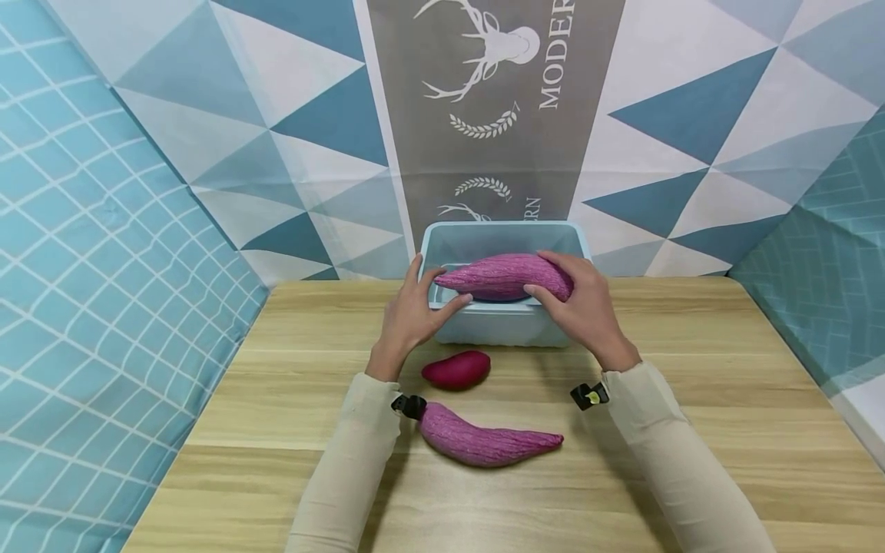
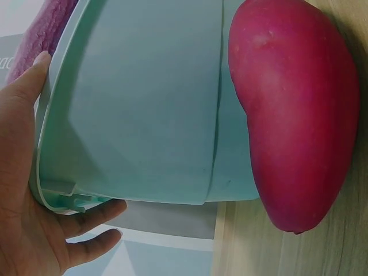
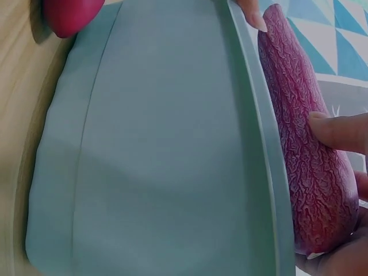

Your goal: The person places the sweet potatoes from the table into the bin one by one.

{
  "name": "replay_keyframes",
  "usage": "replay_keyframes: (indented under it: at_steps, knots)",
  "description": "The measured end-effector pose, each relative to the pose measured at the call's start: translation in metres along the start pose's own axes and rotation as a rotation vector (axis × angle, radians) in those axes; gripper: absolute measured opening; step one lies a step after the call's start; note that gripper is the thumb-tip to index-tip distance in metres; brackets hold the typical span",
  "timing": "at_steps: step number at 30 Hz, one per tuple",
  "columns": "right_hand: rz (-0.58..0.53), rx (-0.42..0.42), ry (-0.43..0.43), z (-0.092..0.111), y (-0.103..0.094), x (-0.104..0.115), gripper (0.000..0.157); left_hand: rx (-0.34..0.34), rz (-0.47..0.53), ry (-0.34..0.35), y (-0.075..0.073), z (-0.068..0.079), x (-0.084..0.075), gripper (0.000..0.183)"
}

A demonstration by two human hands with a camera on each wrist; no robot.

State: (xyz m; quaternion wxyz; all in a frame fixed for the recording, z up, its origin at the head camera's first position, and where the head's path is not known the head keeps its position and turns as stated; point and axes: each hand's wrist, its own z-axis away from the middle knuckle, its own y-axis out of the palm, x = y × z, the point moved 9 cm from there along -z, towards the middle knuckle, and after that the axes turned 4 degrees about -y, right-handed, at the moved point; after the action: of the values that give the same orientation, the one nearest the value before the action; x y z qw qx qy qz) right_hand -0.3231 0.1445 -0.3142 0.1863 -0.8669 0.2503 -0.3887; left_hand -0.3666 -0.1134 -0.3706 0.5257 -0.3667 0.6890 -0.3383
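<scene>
R hand: gripping purple tuber A at its thick R end, thumb on near side, fingers behind. L hand: fingers spread, approx. straight, at L front corner of bin; thumb at front rim, close to A's tip. Firm grip on rim: can't tell.

Tuber A: approx. horiz., over bin opening at rim ht., thin tip to L. Bin: lt. blue, upright, at far edge of table, by patterned wall.

Red tuber: on table, just in front of bin, L of ctr. Purple tuber B: on table, nearer person, curved, thin end R. L wrist cam overlaps B's thick end in head view; contact can't be confirmed. R wrist cam: well apart from B.
</scene>
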Motion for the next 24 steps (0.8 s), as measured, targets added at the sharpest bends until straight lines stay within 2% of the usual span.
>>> replay_keyframes:
  at_steps: [14,19,24]
  knots:
    - [0.005,0.042,0.033,-0.008,0.013,-0.011,0.052,0.007,0.024,-0.012,0.0,0.0,0.0,0.088]
    - [0.034,0.098,0.061,-0.009,0.02,-0.017,0.054,0.005,0.02,-0.012,0.0,0.0,0.0,0.089]
    - [0.048,0.132,0.053,-0.01,0.024,-0.016,0.056,0.002,0.027,-0.016,0.0,0.0,0.001,0.088]
